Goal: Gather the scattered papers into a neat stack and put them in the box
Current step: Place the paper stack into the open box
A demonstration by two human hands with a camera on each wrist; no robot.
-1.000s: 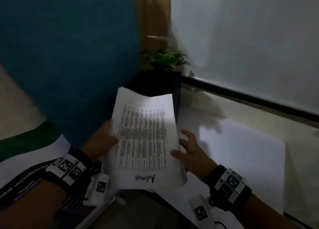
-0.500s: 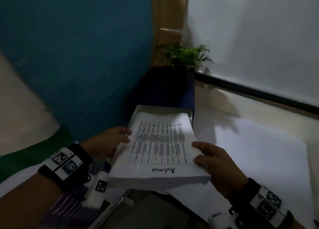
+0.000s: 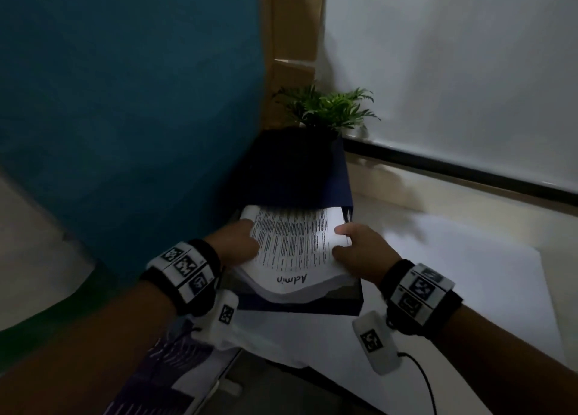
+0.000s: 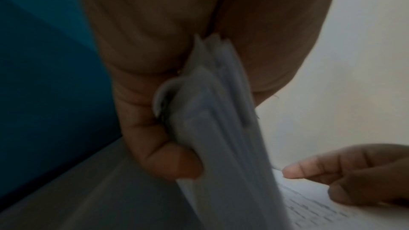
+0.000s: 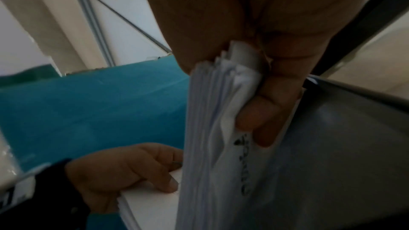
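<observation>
Lowering the stack into the box, far edge already under its raised lid, left grip and right grip each pinching a side edge, best keeping it level, letting the sagging near edge settle before releasing.

A thick stack of thin white paper sheets, matt, printed with fine black columns of text and a handwritten word, bends softly at its near edge; its side shows slightly ragged layered edges. It sits in a dark navy cardboard box with a matt finish and a smooth grey inner lining. To the right, a large sheet of plain white matt paper covers the pale, smooth worktop. On the left stands a teal panel with a flat, matt surface.
</observation>
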